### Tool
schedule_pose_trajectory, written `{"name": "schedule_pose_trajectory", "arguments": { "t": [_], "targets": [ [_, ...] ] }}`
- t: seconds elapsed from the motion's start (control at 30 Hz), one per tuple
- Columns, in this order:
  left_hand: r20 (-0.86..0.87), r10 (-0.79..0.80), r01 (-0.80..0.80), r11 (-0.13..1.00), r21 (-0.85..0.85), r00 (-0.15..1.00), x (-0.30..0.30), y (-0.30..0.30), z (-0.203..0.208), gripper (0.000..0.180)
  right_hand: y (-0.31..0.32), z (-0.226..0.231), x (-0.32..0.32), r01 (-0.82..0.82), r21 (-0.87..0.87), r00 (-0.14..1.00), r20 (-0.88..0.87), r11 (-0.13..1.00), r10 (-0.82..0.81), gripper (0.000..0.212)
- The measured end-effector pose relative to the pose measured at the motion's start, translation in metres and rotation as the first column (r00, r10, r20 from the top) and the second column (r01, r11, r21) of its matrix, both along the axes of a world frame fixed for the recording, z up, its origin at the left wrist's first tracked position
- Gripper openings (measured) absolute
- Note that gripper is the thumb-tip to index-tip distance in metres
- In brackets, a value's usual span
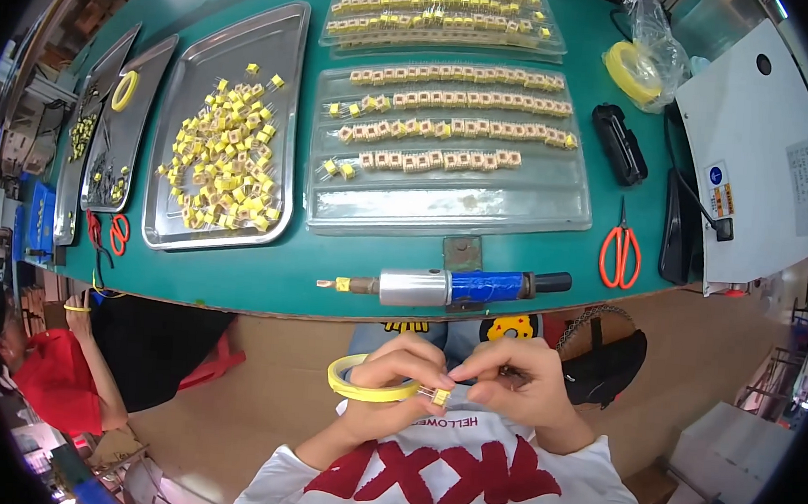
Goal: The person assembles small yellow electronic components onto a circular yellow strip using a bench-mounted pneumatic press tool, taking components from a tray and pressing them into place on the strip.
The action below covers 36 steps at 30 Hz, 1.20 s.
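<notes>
In front of my chest, my left hand pinches a small yellow-taped coil with thin metal pins between thumb and fingers. A roll of yellow tape hangs around the fingers of that same hand. My right hand is closed, its index fingertip right beside the coil. Whatever its fingers pinch is too small to make out. Just beyond the hands, at the table's front edge, lies a silver and blue cylindrical tool with a yellow piece near its narrow left tip.
A metal tray heaped with yellow coils stands left of a clear plastic tray with rows of coils. Orange-handled scissors lie by a white machine. Darker trays sit farther left. A person in red sits at the lower left.
</notes>
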<state>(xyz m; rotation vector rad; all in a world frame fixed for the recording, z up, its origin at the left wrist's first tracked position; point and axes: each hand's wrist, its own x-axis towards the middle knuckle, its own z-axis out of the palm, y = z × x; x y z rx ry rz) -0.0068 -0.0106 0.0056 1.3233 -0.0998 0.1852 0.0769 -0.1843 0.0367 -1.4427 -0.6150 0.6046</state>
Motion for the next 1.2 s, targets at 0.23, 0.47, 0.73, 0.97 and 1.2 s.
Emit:
{"name": "schedule_pose_trajectory", "arguments": {
  "t": [0.23, 0.47, 0.73, 0.97, 1.2],
  "targets": [
    [-0.021, -0.014, 0.014, 1.0, 0.003, 1.0, 0.0, 0.007, 0.002, 0.025, 0.012, -0.003, -0.01, 0.035, 0.08, 0.971, -0.237, 0.996, -0.015, 0.024],
    [-0.065, 0.013, -0.009, 0.997, 0.071, 0.998, 0.001, 0.011, 0.006, 0.017, 0.019, -0.017, -0.007, 0.004, 0.249, 0.924, -0.372, 0.968, 0.091, 0.028],
    [0.075, 0.054, -0.081, 0.899, 0.431, 0.996, 0.003, 0.016, 0.008, 0.018, 0.019, -0.018, -0.004, -0.04, 0.215, 0.854, -0.5, 0.976, 0.145, 0.026],
    [0.171, 0.126, -0.196, 0.843, 0.501, 0.977, 0.002, 0.012, 0.005, 0.024, 0.023, -0.015, -0.015, 0.046, 0.153, 0.899, -0.437, 0.987, 0.026, 0.018],
    [0.138, 0.185, -0.225, 0.895, 0.386, 0.973, -0.003, 0.011, 0.005, 0.03, 0.026, -0.012, -0.015, 0.025, 0.273, 0.793, -0.591, 0.962, 0.147, 0.019]
  ]
}}
